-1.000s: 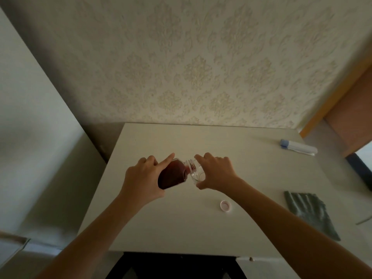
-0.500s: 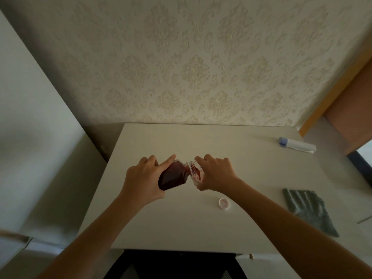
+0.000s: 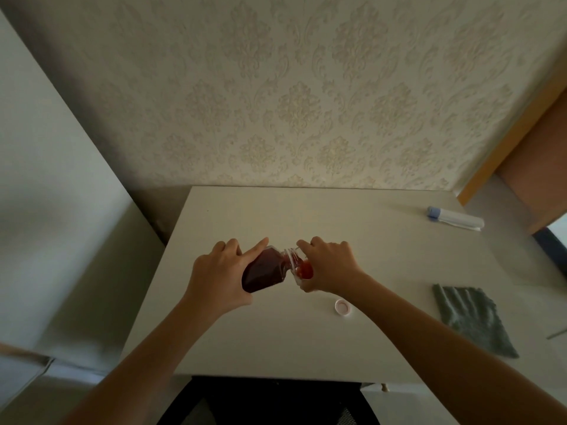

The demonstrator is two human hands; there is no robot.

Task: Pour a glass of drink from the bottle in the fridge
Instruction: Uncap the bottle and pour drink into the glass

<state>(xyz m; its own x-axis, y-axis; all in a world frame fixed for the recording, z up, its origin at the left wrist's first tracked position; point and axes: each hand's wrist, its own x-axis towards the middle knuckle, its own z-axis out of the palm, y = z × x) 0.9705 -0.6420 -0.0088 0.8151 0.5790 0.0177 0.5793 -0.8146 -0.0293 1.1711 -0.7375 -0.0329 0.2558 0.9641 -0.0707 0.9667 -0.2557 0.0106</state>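
A clear bottle [image 3: 265, 269] of dark red drink is tipped to the right above the white table [image 3: 337, 216]. My left hand [image 3: 219, 276] grips its body, index finger stretched along the top. The bottle's open neck reaches into a small clear glass [image 3: 303, 271] that holds some red drink. My right hand [image 3: 329, 266] is curled round the glass and hides most of it. The bottle's pale pink cap [image 3: 342, 307] lies on the table just right of my right forearm.
A grey-green cloth [image 3: 472, 317] lies near the table's right edge. A white tube with a blue end [image 3: 454, 218] rests at the back right. The patterned wall stands behind the table, and a pale cabinet side is to the left.
The bottle has tipped a little further and red drink now shows in the glass, which looked clear a second ago. Both hands stayed in place.
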